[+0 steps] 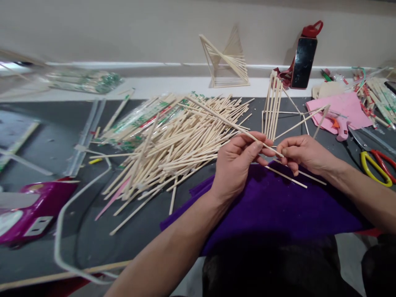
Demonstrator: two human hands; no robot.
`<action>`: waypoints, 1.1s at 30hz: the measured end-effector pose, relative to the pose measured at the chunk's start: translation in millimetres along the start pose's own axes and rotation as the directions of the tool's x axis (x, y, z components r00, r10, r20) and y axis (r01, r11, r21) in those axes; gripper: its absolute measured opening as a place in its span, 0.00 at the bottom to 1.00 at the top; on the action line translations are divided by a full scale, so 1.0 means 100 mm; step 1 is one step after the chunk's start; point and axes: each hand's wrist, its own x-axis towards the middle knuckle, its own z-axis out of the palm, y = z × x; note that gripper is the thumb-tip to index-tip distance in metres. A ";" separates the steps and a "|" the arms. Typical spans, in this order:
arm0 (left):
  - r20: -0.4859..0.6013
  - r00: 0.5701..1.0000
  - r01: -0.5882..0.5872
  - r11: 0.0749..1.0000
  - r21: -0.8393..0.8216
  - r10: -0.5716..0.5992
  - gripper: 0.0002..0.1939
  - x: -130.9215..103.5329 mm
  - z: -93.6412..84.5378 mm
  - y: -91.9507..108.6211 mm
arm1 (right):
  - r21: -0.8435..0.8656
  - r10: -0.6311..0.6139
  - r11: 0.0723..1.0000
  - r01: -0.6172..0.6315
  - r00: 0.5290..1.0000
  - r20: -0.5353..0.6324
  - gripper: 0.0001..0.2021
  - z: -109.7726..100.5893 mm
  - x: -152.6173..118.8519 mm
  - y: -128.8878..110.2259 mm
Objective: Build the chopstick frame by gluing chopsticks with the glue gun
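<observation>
A thin wooden chopstick (222, 118) slants across in front of me, its near end low and to the right. My left hand (239, 161) grips it with thumb and fingers some way from that end. The fingertips of my right hand (301, 152) pinch at the tip. Below both hands, two more chopsticks (287, 177) show over a purple cloth (278, 206). Just behind my hands stands a frame of joined chopsticks (272, 109), with several set side by side; its lower part is partly hidden by my hands.
A big heap of loose chopsticks (185, 144) lies left, beside plastic-wrapped packs (145, 119). Along the wall stand a finished-looking twisted stick model (229, 62) and a phone (304, 62) leaning on a red-capped bottle (311, 29). Right: pink glue gun (342, 126), scissors (374, 165). Left: magenta device (40, 206), white cable (58, 231).
</observation>
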 end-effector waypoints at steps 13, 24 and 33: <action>-0.020 0.999 0.036 0.999 0.013 -0.036 0.09 0.03 -0.01 -0.05 | -0.127 0.042 0.991 -0.035 0.998 0.054 0.05 -0.01 -0.01 -0.04; -0.017 0.979 0.202 0.979 -0.028 -0.203 0.13 0.03 0.02 -0.09 | -0.288 -0.090 0.954 0.085 0.996 -0.001 0.06 0.13 -0.07 -0.05; -0.042 0.993 0.114 0.992 0.051 -0.112 0.10 -0.03 0.07 -0.08 | -0.323 -0.078 0.944 0.061 0.996 -0.041 0.08 0.16 -0.08 -0.05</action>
